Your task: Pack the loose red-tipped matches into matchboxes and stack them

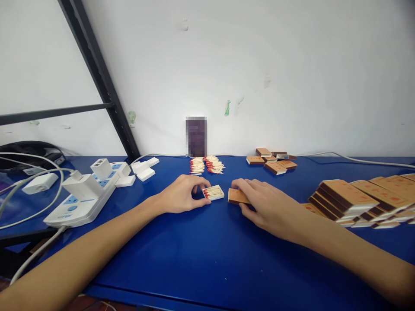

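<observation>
Between thumb and fingers, my left hand (184,194) grips one end of a small white matchbox tray (218,193) with several red-tipped matches in it. Just right of it, my right hand (262,203) is closed on an orange-brown matchbox sleeve (237,196), partly hidden under the fingers. A narrow gap separates tray and sleeve; both are at the table surface. Beyond my hands, loose red-headed matches lie in two piles, a left pile (197,166) and a right pile (214,165).
Matchboxes are stacked (348,196) at the right; a smaller heap of matchboxes (275,166) lies at the back. Empty white trays (144,171) sit left, beside a white power strip (97,194) with chargers and cables. A dark blurred-out object (196,137) leans against the wall. The table (194,259) is blue.
</observation>
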Motion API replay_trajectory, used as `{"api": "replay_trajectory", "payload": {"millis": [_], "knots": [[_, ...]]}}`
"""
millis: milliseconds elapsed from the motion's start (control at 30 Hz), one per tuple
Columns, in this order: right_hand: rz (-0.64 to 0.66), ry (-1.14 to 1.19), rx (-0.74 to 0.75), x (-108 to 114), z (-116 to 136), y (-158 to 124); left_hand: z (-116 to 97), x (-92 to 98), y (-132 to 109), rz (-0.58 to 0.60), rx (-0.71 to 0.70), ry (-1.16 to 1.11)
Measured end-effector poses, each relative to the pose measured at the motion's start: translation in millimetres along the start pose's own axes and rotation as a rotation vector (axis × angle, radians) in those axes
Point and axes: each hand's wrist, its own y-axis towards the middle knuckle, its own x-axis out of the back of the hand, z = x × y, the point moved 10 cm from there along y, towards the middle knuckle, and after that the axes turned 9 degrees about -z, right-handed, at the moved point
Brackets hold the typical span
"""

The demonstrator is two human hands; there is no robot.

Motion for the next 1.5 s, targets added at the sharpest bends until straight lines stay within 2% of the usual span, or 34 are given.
{"api": "replay_trajectory", "payload": {"millis": [233, 433, 633, 833, 967, 1200, 1267, 1400, 1500], "knots": [[-0.02, 0.177, -0.045, 0.3, 2.9, 2.2, -7.8, -1.4, -1.4, 0.022, -0.051, -0.042], [0.054, 0.382, -0.07, -2.3, -2.2, 1.4, -12.1, 0.2, -2.0, 0.048, -0.087, -0.137], [0.097, 0.459, -0.086, -4.3, -3.9, 2.4, -12.5, -3.2, -1.8, 0.077, -0.067, -0.192], [0.081, 0.579, -0.068, -6.4, 9.7, 1.4, -10.6, -10.9, -1.0, 0.049, 0.039, -0.277], [0.119, 0.64, -0.025, -6.0, 25.4, -1.9, -18.3, -16.4, -2.9, 0.089, 0.023, -0.27], [0.142, 0.728, 0.015, -0.4, 39.2, -4.1, -23.5, -20.5, -6.6, 0.126, -0.077, -0.22], [0.153, 0.737, 0.024, 1.3, 43.2, -5.5, -31.9, -20.0, -9.4, 0.111, -0.164, -0.163], [0.2, 0.713, 0.045, 10.4, 56.0, -12.8, -62.7, -18.0, -20.9, 0.067, -0.416, -0.028], [0.208, 0.562, 0.099, 26.7, 57.8, -23.6, -76.3, -13.3, -24.6, 0.042, -0.523, 0.055]]}}
